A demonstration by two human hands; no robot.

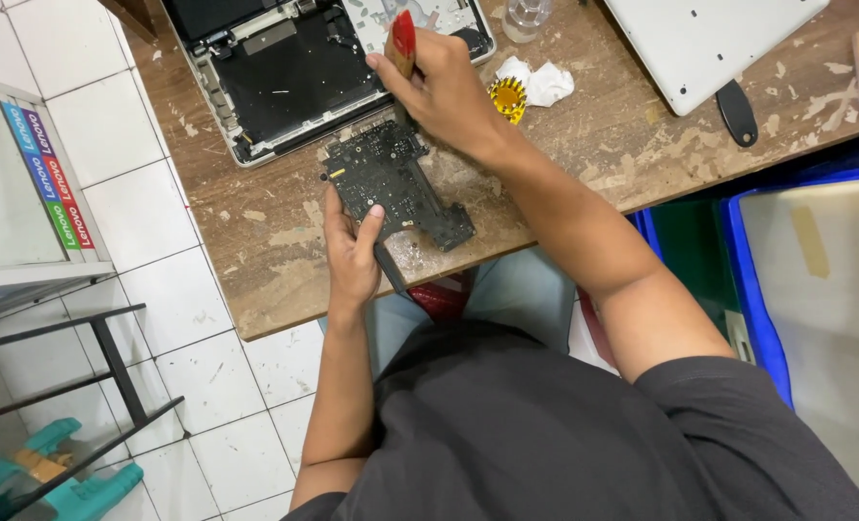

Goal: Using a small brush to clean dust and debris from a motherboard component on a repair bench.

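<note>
A black laptop circuit board lies on the worn wooden table. My left hand holds the board's near edge, thumb on top. My right hand grips a brush with a red-tipped wooden handle and presses its lower end onto the far part of the board; the bristles are hidden behind the hand and board. Beyond the board sits an opened laptop base with its dark insides exposed.
A small yellow round part and crumpled white tissue lie right of my right hand. A silver laptop cover, a dark oval tool and a clear bottle sit further back. Blue bins stand at right, tiled floor at left.
</note>
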